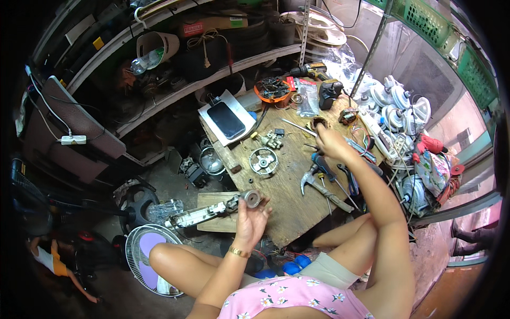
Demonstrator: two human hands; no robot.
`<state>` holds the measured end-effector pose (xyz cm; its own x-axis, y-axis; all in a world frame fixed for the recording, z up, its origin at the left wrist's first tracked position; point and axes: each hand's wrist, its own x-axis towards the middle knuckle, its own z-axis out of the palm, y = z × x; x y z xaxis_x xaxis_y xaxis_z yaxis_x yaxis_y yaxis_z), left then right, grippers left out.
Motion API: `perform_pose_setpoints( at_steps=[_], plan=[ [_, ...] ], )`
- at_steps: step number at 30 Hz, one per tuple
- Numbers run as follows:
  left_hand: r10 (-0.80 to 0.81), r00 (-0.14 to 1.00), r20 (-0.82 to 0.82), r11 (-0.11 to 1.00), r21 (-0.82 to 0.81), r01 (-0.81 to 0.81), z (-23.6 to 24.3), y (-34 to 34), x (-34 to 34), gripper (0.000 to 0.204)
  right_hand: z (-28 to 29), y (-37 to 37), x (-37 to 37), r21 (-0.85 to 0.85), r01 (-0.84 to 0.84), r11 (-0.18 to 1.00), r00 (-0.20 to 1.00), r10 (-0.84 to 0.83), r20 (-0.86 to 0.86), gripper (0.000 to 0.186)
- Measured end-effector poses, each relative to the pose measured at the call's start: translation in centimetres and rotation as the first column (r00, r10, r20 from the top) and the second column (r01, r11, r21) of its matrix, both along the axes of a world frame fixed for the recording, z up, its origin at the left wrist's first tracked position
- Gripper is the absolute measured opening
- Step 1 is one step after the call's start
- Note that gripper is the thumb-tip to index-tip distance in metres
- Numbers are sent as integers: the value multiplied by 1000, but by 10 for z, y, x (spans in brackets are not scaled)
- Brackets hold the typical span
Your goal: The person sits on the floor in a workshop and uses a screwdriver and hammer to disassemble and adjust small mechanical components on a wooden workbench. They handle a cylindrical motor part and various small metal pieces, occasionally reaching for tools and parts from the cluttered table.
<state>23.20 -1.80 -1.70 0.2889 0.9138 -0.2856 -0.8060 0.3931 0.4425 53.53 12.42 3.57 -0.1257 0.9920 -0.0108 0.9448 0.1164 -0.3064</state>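
My left hand [251,226] is closed around a round grey metal part [252,199] with a central hole, raised off the table's near left edge. Behind it lies a long white fan neck [197,217]; whether the two are joined cannot be made out. My right hand [333,142] reaches across the table, fingers bent together at a small round yellowish container [319,123] with a dark inside. A long metal shaft [299,127] ends against those fingers. What they grip is hidden. An open round motor housing [263,161] lies between my hands.
On the wooden table [281,204] lie a hammer [310,178], several screwdrivers, a phone [226,119] on paper, an orange tray [272,90] of small parts, and a drill [309,70]. White fan parts [396,109] crowd the right. A fan cage [154,260] and a person [56,263] are lower left.
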Motion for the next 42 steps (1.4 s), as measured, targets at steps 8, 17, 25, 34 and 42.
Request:
perform_pose_setpoints(
  at_steps=[8,17,25,34,42],
  plan=[
    [-253,948,-195,932,215,293,4,2,55,62,-38,-179,-119,-476,93,874,534,-448,-717,24],
    [-317,853,-415,840,295,456,4,-36,21,57,-38,-175,-115,-233,280,931,281,-311,-908,43],
    [-333,776,-535,799,277,534,35,-44,8,62,-10,-143,-145,-419,-173,891,-282,-453,-846,32],
    [-354,863,-361,876,194,441,23,-45,-11,65,-36,48,62,125,663,738,466,-276,-841,21],
    [-303,899,-317,922,141,361,40,-12,-18,73,-64,136,93,347,739,578,673,-610,-418,72]
  ],
)
